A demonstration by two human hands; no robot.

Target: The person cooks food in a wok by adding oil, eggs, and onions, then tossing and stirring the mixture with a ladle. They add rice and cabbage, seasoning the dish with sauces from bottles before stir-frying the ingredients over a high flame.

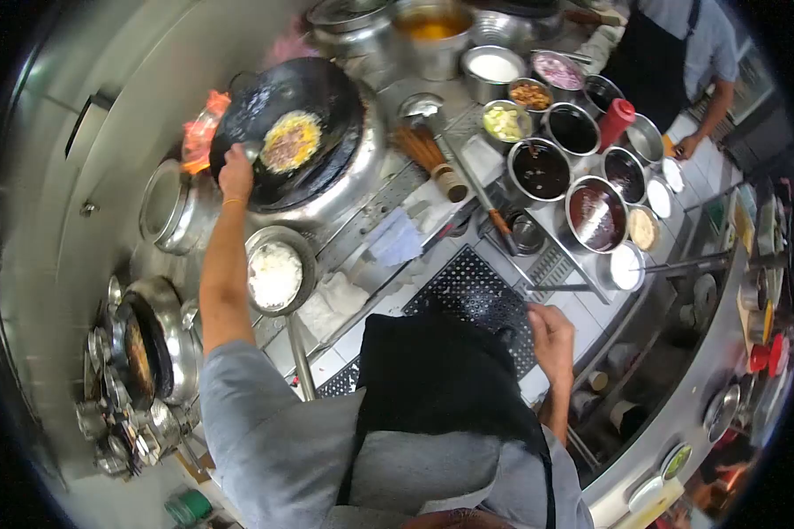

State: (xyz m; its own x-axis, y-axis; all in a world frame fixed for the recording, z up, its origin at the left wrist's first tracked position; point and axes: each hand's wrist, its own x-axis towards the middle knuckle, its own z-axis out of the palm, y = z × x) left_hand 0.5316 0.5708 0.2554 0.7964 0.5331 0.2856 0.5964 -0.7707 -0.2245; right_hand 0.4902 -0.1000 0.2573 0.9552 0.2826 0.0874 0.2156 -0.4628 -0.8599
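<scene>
My left hand (236,174) reaches over the near-left rim of a black wok (326,106). Its fingers are closed on a small greyish object at their tips, too small to make out. Beside it in the wok lies a round patch of yellow egg with pinkish bits (291,141). My right hand (551,339) hangs at my right side, above the floor, with loosely bent fingers and nothing visible in them. Below the wok, a strainer or pan (304,273) holds white food that looks like rice (275,275), its long handle pointing towards me.
A bamboo brush (428,159) and a wooden-handled ladle (481,189) lie right of the wok. Pots of dark sauce (541,169) and a red bottle (616,122) crowd the right counter. A co-worker (679,53) stands beyond. Another wok (141,344) is at left; a perforated black mat (468,291) covers the floor.
</scene>
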